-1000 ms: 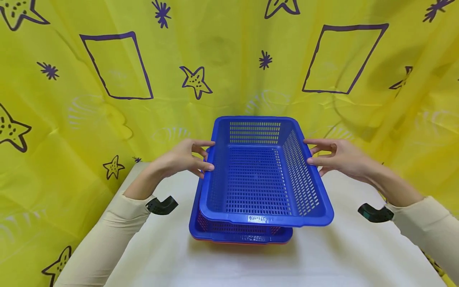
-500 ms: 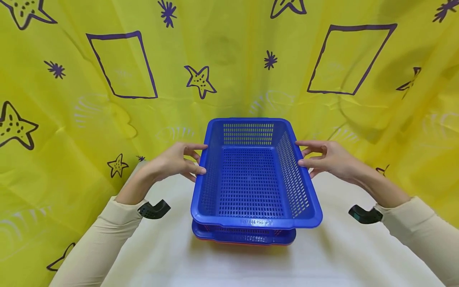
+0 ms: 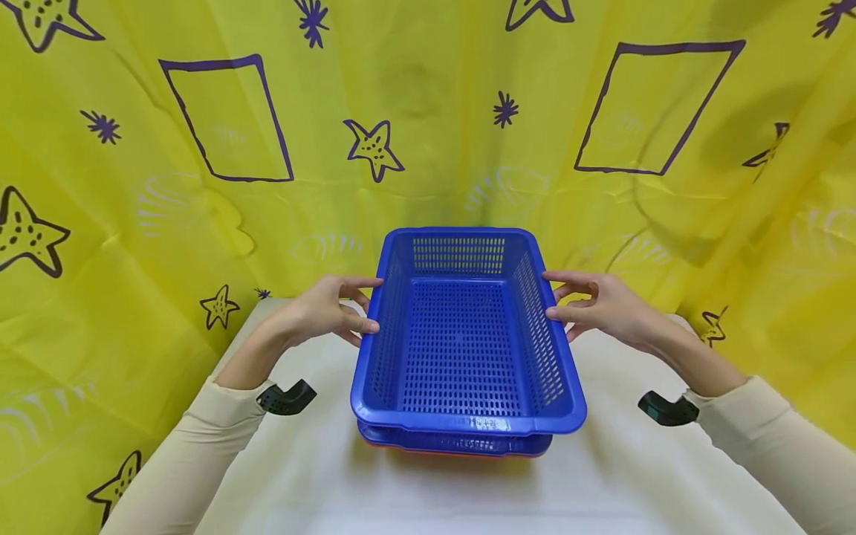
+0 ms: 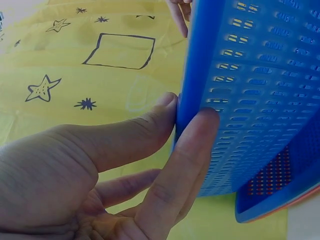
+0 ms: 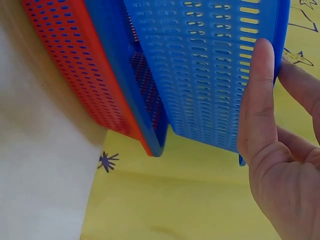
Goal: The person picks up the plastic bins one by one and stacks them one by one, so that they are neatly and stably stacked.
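Note:
A blue perforated plastic basket [image 3: 461, 349] is held up between both hands, its bottom partly down inside the stack below. My left hand [image 3: 328, 308] pinches its left rim between thumb and fingers. On the opposite side, my right hand [image 3: 605, 308] grips the right rim the same way. Beneath is a second blue basket [image 3: 461, 443], nested in a red basket [image 5: 85, 75]; the right wrist view shows both of their rims. In the left wrist view the thumb presses one face of the rim while the fingers [image 4: 185, 160] lie against the slotted wall.
The stack stands on a white table [image 3: 468, 498]. Behind and to the sides hangs a yellow sheet [image 3: 435, 111] with dark star and frame drawings. Black wrist devices [image 3: 287, 397] sit at both cuffs.
The held blue basket has moved left and come down closer over the stack, both hands travelling with it and keeping their hold. The lower baskets show less than before.

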`<state>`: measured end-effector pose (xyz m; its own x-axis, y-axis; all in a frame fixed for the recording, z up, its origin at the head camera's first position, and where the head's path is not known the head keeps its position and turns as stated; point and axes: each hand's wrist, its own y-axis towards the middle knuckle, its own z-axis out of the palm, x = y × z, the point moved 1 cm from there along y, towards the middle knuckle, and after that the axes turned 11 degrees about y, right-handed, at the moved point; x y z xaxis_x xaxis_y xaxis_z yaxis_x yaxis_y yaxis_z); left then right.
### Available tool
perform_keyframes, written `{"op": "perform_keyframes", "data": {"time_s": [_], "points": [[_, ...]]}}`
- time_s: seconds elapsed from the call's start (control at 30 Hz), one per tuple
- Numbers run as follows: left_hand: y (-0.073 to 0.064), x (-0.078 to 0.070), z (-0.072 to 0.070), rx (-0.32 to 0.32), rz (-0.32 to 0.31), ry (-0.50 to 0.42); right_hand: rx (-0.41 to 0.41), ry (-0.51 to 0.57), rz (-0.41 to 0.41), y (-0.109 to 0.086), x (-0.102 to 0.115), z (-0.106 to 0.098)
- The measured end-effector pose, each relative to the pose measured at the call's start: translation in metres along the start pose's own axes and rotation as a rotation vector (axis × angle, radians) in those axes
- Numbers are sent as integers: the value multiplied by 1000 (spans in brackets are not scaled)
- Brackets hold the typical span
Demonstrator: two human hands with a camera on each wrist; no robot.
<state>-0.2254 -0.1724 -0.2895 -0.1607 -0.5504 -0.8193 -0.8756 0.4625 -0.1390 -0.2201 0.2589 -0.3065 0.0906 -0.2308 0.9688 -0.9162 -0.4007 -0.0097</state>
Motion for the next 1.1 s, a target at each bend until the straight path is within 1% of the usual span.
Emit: {"op": "perform_keyframes", "data": {"time_s": [0.4, 0.67, 0.8, 0.93, 1.1], "points": [[0, 21, 7, 15, -17, -52, 18, 54, 19, 6, -21, 9], [2, 32, 11, 6, -19, -38, 27, 69, 25, 8, -32, 14], [4, 38, 14, 4, -24, -46, 27, 72, 26, 9, -36, 17], [5, 41, 17, -3, -26, -49, 23, 85, 23, 8, -38, 19], [6, 44, 21, -15, -35, -30, 19, 86, 30, 9, -42, 22]]}}
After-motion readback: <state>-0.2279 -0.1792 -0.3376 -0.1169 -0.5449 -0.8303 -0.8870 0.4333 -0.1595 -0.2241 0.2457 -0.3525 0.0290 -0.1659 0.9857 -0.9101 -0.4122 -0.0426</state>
